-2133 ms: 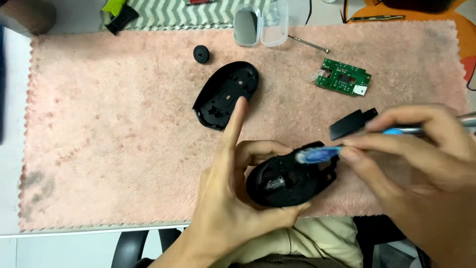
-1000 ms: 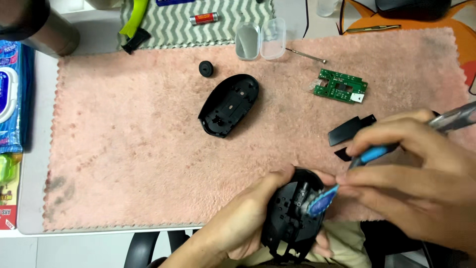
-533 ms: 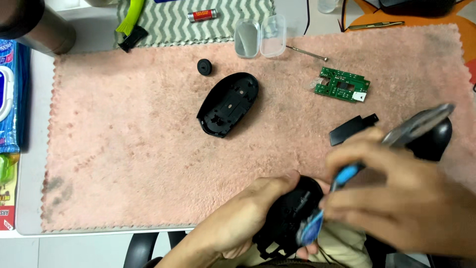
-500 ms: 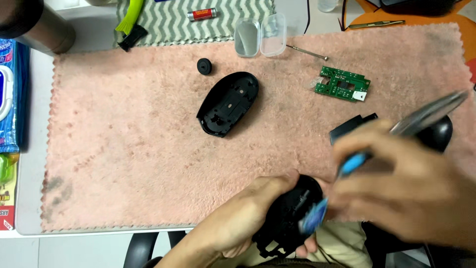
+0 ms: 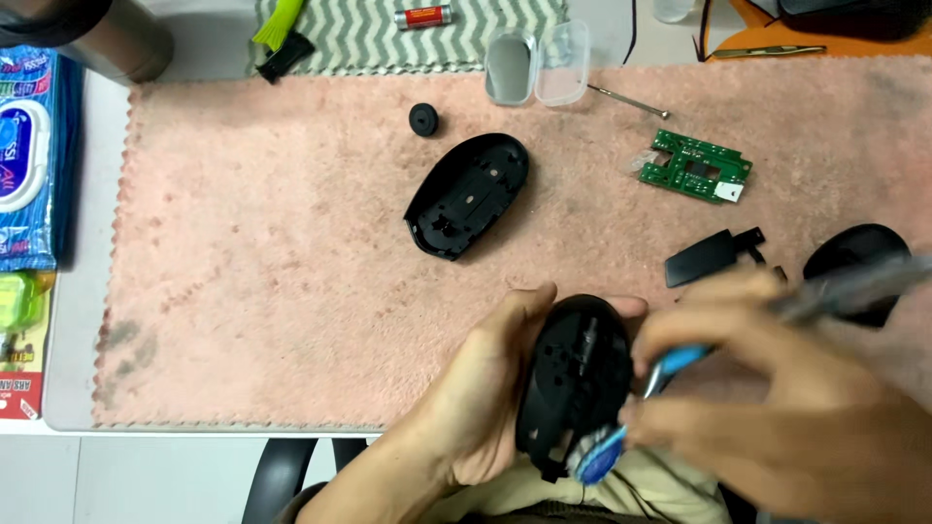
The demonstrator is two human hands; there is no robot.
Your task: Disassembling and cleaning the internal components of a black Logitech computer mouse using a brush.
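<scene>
I see my left hand (image 5: 485, 398) low in the view, its grip wrapped around a black mouse shell (image 5: 575, 378) that it holds tilted up off the pink mat (image 5: 262, 262), the hollow inner side turned toward me, thumb on the left edge and fingertips curled over the top rim. My right hand (image 5: 777, 408) comes in from the right and is blurred; its grip is closed on a toothbrush (image 5: 670, 364) with a blue neck and a grey handle that runs up and to the right, and the blue-and-white bristle head (image 5: 597, 456) sits at the lower edge of the shell, touching it or just beside it, I cannot tell which. Further up the mat lies a second black mouse shell half (image 5: 468, 194), open side up, well apart from both hands, with a small black round wheel (image 5: 423, 119) near its upper left. To the right of that lies a green circuit board (image 5: 695, 167), and below it a flat black plastic piece (image 5: 709, 257) just above my right hand, with another rounded black part (image 5: 854, 257) beside it, partly behind the brush handle. At the top edge of the mat stands a small clear open container (image 5: 536, 63) with a thin metal screwdriver (image 5: 621, 97) next to it. On the surface (image 5: 92, 243) to the left rests a blue pack of wipes (image 5: 29, 165), and a dark metal cylinder (image 5: 116, 39) stands at the top left
</scene>
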